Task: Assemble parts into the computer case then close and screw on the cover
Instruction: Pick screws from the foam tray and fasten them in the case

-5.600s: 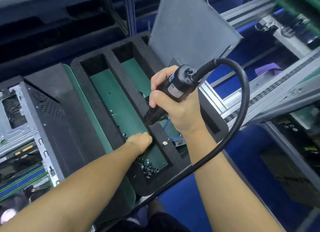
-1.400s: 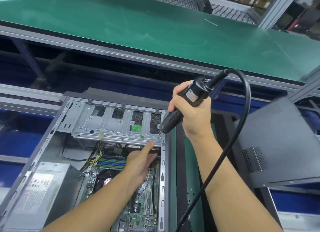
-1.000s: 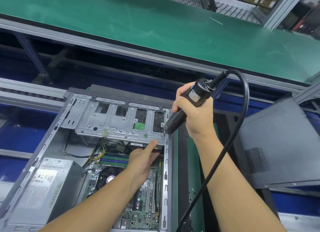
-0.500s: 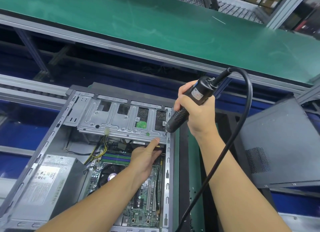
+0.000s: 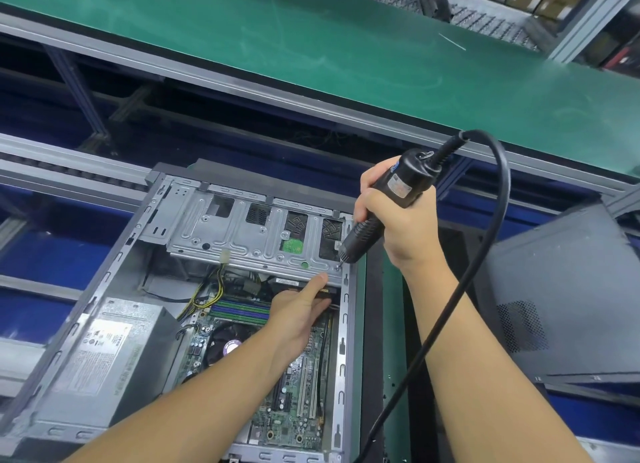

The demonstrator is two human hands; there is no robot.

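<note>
Right hand [image 5: 398,227], frame centre: grips electric screwdriver [image 5: 381,209], tip on drive cage [image 5: 242,234] corner. Left hand [image 5: 298,310]: fingers extended inside open computer case [image 5: 343,341], holding nothing visible.

1 head-worn wide-angle view, forward and down from close above the open computer case [image 5: 194,230]

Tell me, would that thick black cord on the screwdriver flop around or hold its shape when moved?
Probably springy rather than floppy: the cord stands in a smooth arch above the screwdriver. It likely drags a little on the right hand, since a long run hangs below.
</note>
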